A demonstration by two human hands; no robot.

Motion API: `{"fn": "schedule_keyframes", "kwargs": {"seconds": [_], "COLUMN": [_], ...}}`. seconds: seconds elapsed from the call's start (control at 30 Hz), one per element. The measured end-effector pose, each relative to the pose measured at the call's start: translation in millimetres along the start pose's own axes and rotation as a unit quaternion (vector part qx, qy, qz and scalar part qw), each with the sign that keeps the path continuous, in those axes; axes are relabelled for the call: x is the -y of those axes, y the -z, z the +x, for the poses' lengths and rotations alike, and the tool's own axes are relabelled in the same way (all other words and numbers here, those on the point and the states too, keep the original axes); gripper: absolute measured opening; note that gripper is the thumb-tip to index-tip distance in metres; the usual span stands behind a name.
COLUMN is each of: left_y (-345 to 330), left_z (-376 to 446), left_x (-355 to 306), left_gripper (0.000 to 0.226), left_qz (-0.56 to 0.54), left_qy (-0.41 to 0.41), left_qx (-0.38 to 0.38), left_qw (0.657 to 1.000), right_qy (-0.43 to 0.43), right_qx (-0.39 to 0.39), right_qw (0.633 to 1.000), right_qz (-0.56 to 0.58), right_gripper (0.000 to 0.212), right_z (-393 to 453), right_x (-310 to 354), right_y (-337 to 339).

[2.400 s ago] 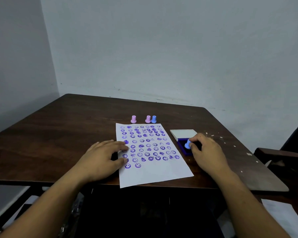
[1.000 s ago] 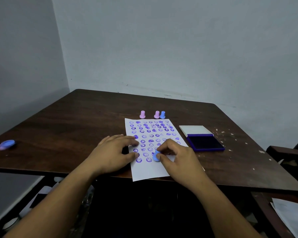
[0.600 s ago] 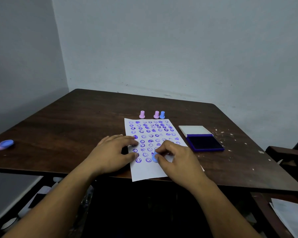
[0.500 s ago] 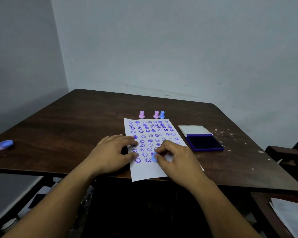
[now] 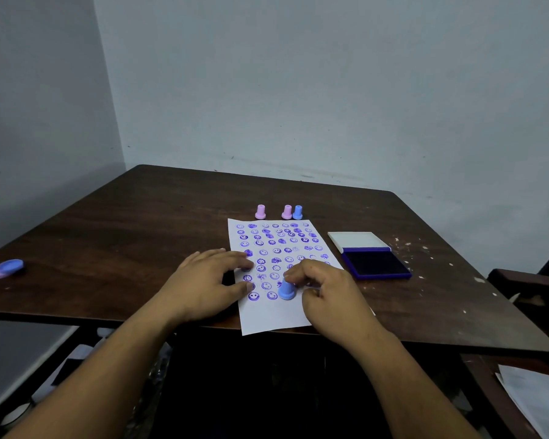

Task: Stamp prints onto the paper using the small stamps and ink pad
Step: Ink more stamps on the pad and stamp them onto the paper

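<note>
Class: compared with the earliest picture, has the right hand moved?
Yes. The right hand left the ink pad and now holds the blue stamp on the paper.

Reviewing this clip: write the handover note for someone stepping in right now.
Left hand: flat, pressing the paper's left edge.
Right hand: pinches the blue stamp, face down on the bottom row.
Ink pad open, right of the paper. Three spare stamps stand beyond the paper's top edge.
Done: most of the sheet is covered in rows of prints.
Left: finish the bottom row and fill the blank strip below.
</note>
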State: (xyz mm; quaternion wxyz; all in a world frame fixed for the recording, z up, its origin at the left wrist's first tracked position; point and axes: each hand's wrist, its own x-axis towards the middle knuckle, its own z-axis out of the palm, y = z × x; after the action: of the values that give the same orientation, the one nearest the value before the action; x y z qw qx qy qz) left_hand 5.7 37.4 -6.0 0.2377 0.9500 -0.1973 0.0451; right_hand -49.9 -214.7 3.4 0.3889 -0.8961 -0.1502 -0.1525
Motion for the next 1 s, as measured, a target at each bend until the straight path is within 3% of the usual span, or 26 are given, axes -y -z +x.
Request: {"fn": "schedule_keyframes", "kwargs": {"seconds": [0.27,0.47,0.73,1.0], "left_y": [1.7,1.0,-1.4,-2.0], "left_z": [-1.2,-1.3,-1.1,-2.4], "left_x": [-2.4,-2.5,-1.1,-0.6], "left_gripper": [0.059,0.060,0.065,0.063], "left_qz": [-0.001,-0.003,-0.002,0.002], "left_qy": [0.003,0.007,0.009,0.007], "left_qx": [0.002,0.000,-0.008,-0.010], "left_qw": [1.000,1.000,1.000,1.000], "right_qy": [0.003,0.005,-0.026,-0.035], "right_qx": [-0.012,-0.011,-0.055,-0.075], "right_qw": [1.000,1.000,0.998,0.997], "right_qz": [0.010,-0.010,0.027,-0.001], "right_gripper": [0.030,0.006,0.021,0.013], "right_z": [-0.5,1.5,34.4,116.2], "right_x": [-0.2,-4.4,-6.7,-5.7], "right_y": [-2.4,-2.8,12.5,33.2]}}
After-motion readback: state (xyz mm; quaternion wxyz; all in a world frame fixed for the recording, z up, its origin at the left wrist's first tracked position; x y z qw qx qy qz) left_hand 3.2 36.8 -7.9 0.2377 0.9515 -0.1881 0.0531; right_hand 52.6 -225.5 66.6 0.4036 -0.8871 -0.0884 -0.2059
